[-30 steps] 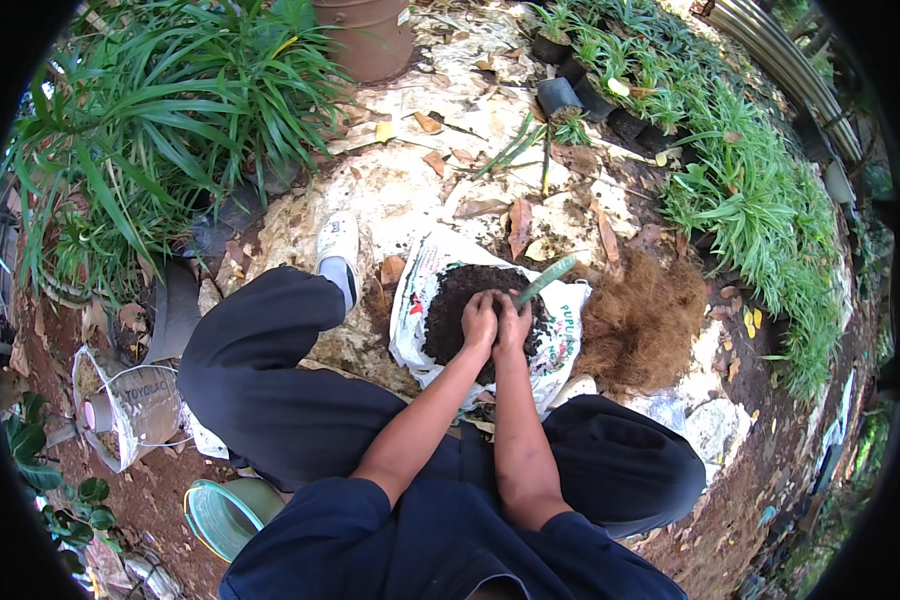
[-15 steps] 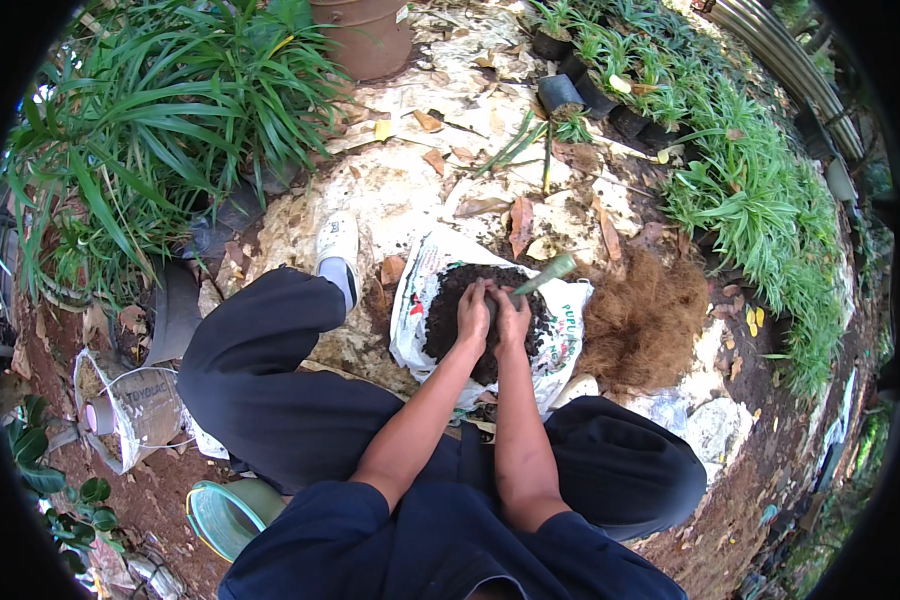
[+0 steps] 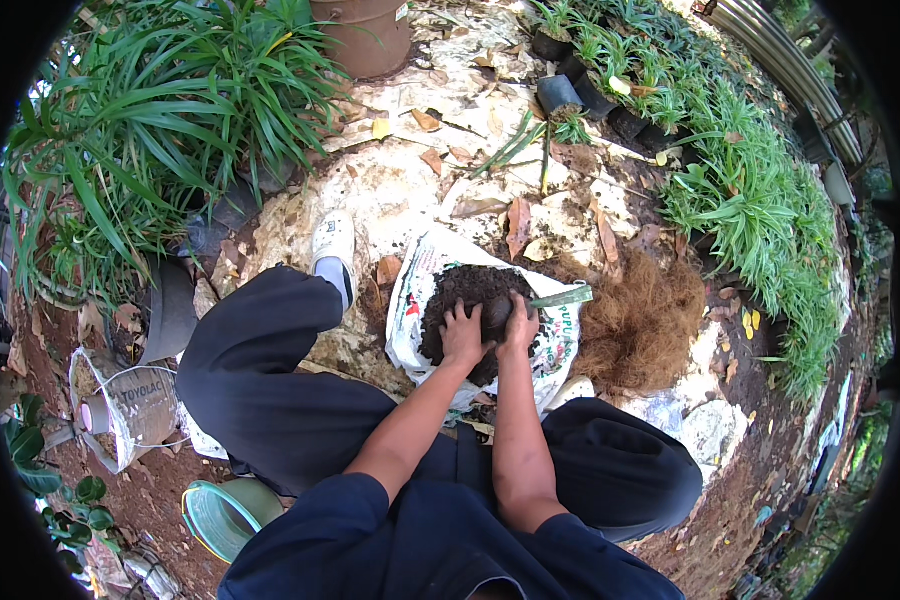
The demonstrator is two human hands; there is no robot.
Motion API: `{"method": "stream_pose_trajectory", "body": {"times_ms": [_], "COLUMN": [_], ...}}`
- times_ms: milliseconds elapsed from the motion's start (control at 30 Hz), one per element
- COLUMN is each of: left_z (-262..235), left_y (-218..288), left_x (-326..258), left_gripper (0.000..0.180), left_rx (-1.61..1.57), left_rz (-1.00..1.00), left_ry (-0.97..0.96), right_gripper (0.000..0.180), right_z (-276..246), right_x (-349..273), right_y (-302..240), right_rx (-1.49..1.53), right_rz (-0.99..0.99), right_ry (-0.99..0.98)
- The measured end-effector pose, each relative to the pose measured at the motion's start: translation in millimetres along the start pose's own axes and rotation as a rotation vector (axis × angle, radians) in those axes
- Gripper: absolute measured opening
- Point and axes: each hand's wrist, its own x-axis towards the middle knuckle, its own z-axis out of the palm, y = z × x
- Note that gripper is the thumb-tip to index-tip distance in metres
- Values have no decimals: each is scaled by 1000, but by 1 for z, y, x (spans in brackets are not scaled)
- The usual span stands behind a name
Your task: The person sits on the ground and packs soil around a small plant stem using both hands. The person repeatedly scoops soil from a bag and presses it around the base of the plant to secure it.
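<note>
A white printed sack (image 3: 410, 335) lies between my feet with a heap of dark soil (image 3: 450, 284) on it. My left hand (image 3: 463, 334) rests on the soil, fingers spread, beside a rounded dark soil clump (image 3: 495, 318). My right hand (image 3: 519, 322) curls around the right side of that clump. A green leafy cutting (image 3: 567, 296) sticks out to the right, past my right fingers; its base is hidden by the hand and soil.
Brown coconut fibre (image 3: 645, 320) is heaped right of the sack. Potted grassy plants (image 3: 740, 205) line the right, with a large leafy clump (image 3: 185, 110) at the left. A green bucket (image 3: 202, 510) and an opened bag (image 3: 140, 405) stand lower left. Dry leaves (image 3: 518, 226) litter the ground.
My hands, cupped close together before, have moved apart. The left has dropped onto the soil with fingers spread. The cutting has tipped from pointing up-right to lying nearly level.
</note>
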Motion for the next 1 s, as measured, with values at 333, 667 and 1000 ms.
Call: {"method": "stream_pose_trajectory", "body": {"times_ms": [333, 667, 1000], "left_z": [11, 12, -3], "left_y": [-33, -12, -2], "left_x": [17, 27, 17], "left_gripper": [28, 16, 24], "left_rx": [-215, -658, -747], "left_rz": [155, 97, -83], "left_ry": [218, 394, 158], "right_gripper": [47, 36, 42], "right_z": [2, -3, -5], "right_x": [-3, -4, -9], "right_y": [0, -4, -13], "right_rx": [13, -25, -68], "right_rz": [-13, -4, 12], "right_ry": [-28, 5, -9]}}
